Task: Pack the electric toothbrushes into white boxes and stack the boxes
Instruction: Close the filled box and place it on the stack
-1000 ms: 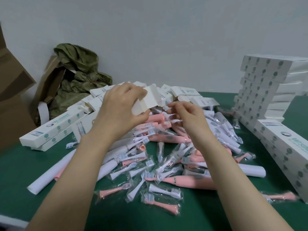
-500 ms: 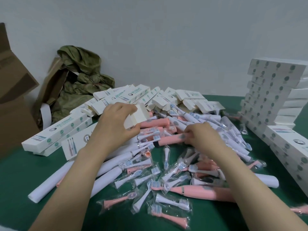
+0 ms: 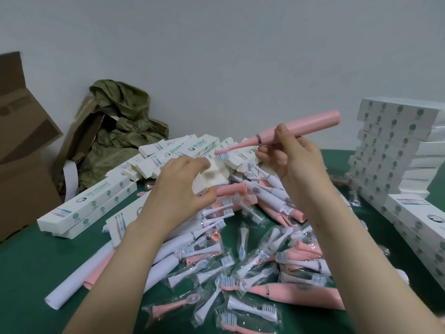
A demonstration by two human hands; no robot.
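One pink plastic electric toothbrush [image 3: 310,127]: your right hand [image 3: 293,160] pinches its handle, holding it above the heap with the bristles near the one open white cardboard box [image 3: 212,175] that your left hand [image 3: 183,186] grips. Loose pink and white brushes [image 3: 240,237] litter the green worktop [image 3: 36,266], too many to count. Stacked white boxes [image 3: 395,150] stand at the right.

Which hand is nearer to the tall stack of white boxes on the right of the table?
Right. The right hand, gripping a pink electric toothbrush, hovers left of the stack; the left hand, holding an open white box, sits farther left.
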